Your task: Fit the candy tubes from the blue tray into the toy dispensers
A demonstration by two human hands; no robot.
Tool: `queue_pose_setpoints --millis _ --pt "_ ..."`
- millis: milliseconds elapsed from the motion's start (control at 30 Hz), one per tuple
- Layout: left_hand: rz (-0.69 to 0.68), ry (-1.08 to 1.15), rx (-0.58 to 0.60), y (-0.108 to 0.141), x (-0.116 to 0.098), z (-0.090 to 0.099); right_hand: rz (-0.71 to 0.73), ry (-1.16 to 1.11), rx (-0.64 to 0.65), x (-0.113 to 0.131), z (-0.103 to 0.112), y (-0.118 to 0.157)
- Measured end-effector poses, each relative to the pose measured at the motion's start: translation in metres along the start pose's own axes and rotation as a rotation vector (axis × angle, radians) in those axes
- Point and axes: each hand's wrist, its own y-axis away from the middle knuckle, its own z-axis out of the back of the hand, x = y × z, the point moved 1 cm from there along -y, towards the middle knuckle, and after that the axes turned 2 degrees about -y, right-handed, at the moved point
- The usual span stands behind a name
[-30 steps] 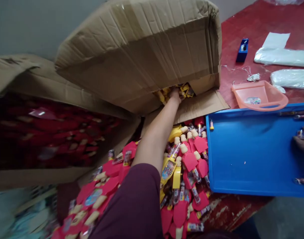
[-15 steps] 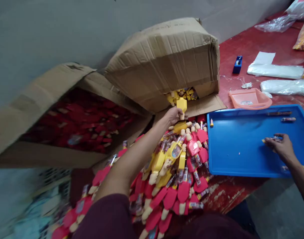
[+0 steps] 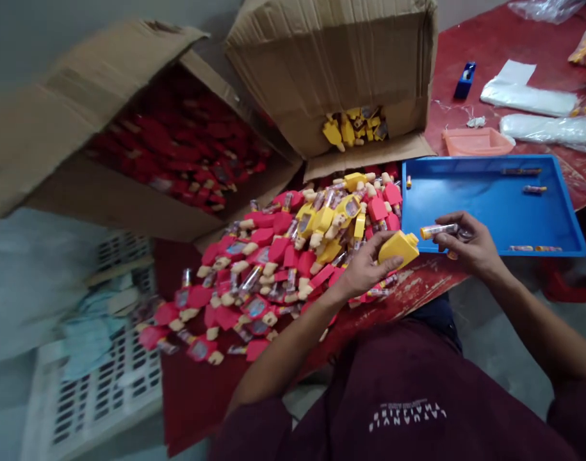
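Observation:
My left hand (image 3: 369,266) is closed around a flat yellow plastic toy piece (image 3: 399,248), whose narrow neck points right. Just to its right, my right hand (image 3: 470,242) grips a clear candy tube (image 3: 437,230) with a yellow end, aimed at that neck. The tube and the neck are close but look apart. More small tubes seem tucked in my right palm, partly hidden by the fingers. Left of my hands lies a heap of red and yellow toy pieces (image 3: 278,256), many with tubes attached.
A blue tray (image 3: 470,198) with several tubes stands at right, a pink dish (image 3: 478,142) behind it. One carton (image 3: 331,57) holds yellow pieces, another (image 3: 76,109) red ones. Plastic bags (image 3: 528,96) and a blue dispenser (image 3: 464,80) lie farther back. A white crate (image 3: 57,384) stands lower left.
My left hand has carried the yellow toy piece from the carton's opening toward me. My right hand has left the tray's middle and brought a tube beside the piece. The view has tilted downward.

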Motion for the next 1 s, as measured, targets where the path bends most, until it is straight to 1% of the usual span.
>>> queue_pose_setpoints --millis 133,267,367,500,600,700,800,900,1000 --pt "-0.067 -0.051 -0.023 0.031 0.010 -0.004 0.035 0.118 0.097 0.007 -0.014 0.023" --pt "-0.094 -0.092 -0.043 0.048 0.018 0.000 0.058 0.206 0.176 0.008 -0.020 0.032" --pt "-0.129 -0.216 -0.063 0.057 0.024 0.001 0.092 0.248 0.177 0.004 -0.021 0.039" --pt "-0.129 -0.412 -0.089 0.067 0.032 -0.003 0.150 0.364 0.182 -0.006 -0.022 0.049" --pt "-0.117 -0.461 -0.117 0.071 0.041 -0.005 0.104 0.362 0.165 -0.015 -0.024 0.055" --pt "-0.072 -0.408 -0.109 0.071 0.052 -0.006 -0.015 0.289 0.156 -0.023 -0.026 0.058" --pt "-0.007 -0.263 -0.039 0.068 0.059 -0.004 -0.094 0.241 0.191 -0.026 -0.025 0.058" --pt "0.047 -0.106 0.028 0.064 0.062 -0.003 -0.095 0.260 0.230 -0.026 -0.023 0.057" --pt "0.073 -0.033 0.057 0.062 0.062 -0.002 -0.040 0.322 0.231 -0.026 -0.024 0.057"
